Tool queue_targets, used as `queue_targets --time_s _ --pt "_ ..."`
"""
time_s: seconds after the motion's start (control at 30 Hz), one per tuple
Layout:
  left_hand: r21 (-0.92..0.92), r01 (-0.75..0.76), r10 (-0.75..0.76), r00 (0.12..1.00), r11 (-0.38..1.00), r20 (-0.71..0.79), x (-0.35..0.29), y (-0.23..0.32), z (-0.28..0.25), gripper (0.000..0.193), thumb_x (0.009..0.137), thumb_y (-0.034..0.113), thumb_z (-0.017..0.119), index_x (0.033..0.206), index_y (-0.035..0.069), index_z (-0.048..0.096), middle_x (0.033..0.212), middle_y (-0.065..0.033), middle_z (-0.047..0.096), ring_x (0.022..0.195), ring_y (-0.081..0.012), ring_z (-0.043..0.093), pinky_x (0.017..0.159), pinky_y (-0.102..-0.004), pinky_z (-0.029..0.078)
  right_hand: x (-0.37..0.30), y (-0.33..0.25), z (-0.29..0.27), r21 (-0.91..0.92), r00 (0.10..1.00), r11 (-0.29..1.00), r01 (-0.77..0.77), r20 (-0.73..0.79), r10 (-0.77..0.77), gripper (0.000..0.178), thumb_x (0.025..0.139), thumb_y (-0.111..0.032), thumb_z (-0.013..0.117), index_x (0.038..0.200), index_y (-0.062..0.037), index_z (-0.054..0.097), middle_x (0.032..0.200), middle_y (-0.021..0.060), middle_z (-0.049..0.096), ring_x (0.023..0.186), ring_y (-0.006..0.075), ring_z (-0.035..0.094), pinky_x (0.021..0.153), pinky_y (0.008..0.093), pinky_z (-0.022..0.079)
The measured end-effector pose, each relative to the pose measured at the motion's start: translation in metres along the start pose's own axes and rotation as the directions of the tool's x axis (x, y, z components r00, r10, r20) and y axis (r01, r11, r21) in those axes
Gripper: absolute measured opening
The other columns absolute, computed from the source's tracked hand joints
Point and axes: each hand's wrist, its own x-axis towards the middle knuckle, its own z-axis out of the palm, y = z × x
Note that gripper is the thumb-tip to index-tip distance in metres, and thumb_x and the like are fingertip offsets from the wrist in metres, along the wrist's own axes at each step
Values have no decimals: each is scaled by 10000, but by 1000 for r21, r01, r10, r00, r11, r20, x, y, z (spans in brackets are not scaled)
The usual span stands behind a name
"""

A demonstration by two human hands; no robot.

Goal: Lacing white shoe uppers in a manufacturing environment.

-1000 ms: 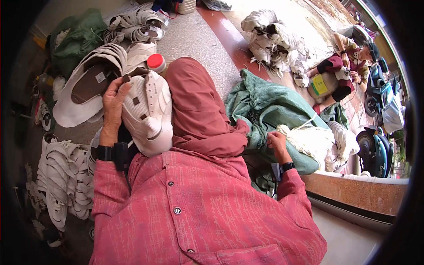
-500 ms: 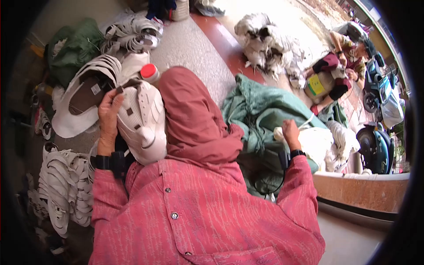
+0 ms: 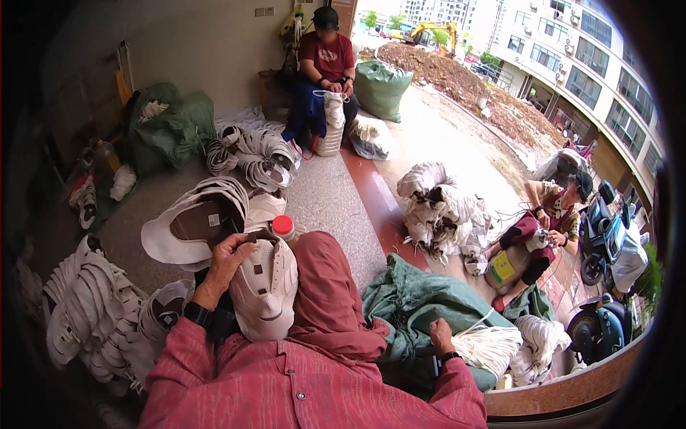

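A white sneaker upper (image 3: 266,293), rounded toe toward me, stands on something at my left thigh. My left hand (image 3: 227,266) pinches its far edge at the collar, fingers closed on it. My right hand (image 3: 441,336) is held low on the right in a loose fist, over the green sack (image 3: 404,300) and beside a bundle of white shoelaces (image 3: 489,347). Whether a lace is between its fingers is too small to see. Just left of my left hand lies a nested stack of uppers (image 3: 204,222) with dark insides.
A red-capped jar (image 3: 284,227) stands behind the sneaker upper. More stacked uppers (image 3: 93,307) lie at the left, and a pile of tied uppers (image 3: 443,207) lies ahead. One person (image 3: 329,64) sits at the back, another (image 3: 550,222) at the right near parked scooters (image 3: 597,243).
The view has tilted up, bringing the person at the back into sight. My left hand keeps hold of the upper. My right fist has shifted left of the lace bundle.
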Motion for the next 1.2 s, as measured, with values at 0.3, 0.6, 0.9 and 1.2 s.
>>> queue_targets --time_s 0.3,0.6,0.9,1.2 --pt "567 -431 341 902 702 264 -13 73 43 421 797 132 727 1188 50 594 1197 -62 571 1128 -191 520 916 -321 445 -13 -291 -134 763 702 642 -74 497 -510 148 909 -173 665 942 -32 638 763 -6 628 682 55 560 579 216 436" --pt "-20 324 -168 540 946 825 -52 87 117 563 921 89 634 1413 19 372 1302 -69 535 1107 -145 573 955 -271 453 -41 -403 -194 961 555 196 -197 274 -785 81 930 -7 605 1012 -12 605 865 32 661 683 62 580 572 198 458" --pt "65 206 -181 611 976 770 -55 104 113 567 929 91 635 1423 30 362 1178 -83 610 1069 -123 576 957 -267 448 -42 -396 -223 955 553 251 -160 297 -778 142 938 -73 622 1074 -34 612 972 14 680 680 33 572 554 179 421" --pt "150 268 -287 603 952 744 -60 105 88 288 1009 269 519 1079 3 603 902 -30 633 804 -88 561 817 -213 456 -32 -386 -220 962 544 213 -173 274 -793 293 946 -36 594 1237 -34 560 1059 27 655 846 67 622 703 193 476"
